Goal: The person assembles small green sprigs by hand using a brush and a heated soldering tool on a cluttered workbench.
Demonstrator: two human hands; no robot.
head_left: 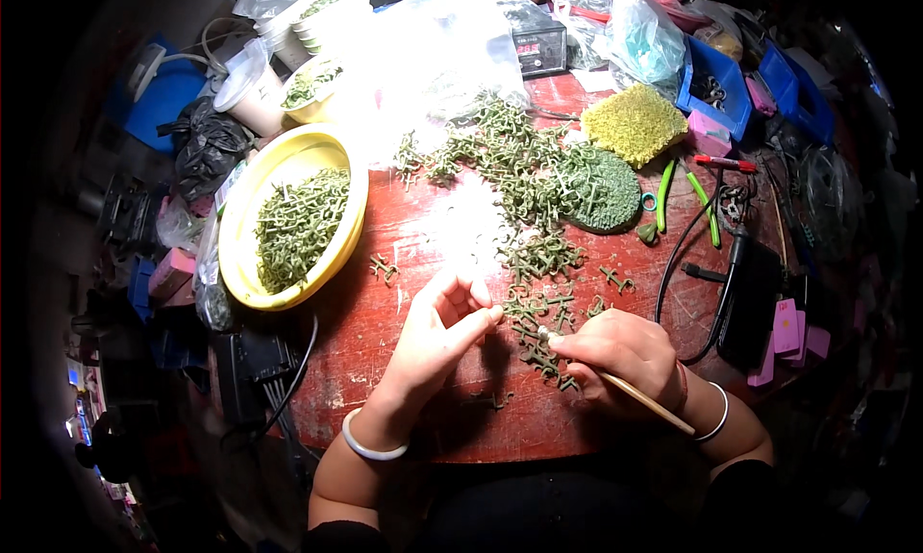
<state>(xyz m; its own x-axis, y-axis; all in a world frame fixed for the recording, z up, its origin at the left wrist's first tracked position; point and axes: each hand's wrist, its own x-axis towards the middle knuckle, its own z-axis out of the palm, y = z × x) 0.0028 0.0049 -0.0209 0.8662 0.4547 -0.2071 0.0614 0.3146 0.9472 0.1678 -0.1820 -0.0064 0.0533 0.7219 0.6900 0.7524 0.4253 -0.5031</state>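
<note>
My right hand [620, 353] grips a slim tool with a wooden handle [642, 401]; its pale tip shows at the fingertips, its kind unclear. My left hand [435, 330] is curled, thumb and fingers drawn together as in a pinch; whatever they hold is too small to make out. Between and beyond both hands spreads a loose heap of small green branched pieces [514, 159], trailing toward my right fingertips. Several stray green pieces [385, 268] lie left of the heap.
A yellow basin [359, 221] of similar green pieces stands left on the red table [404, 409]. A round green pad [620, 202], a yellow sponge-like block [635, 125], green-handled pliers [665, 195], a black adapter [752, 298] and blue bins [721, 77] line the right. Plastic bags [649, 34] crowd the back.
</note>
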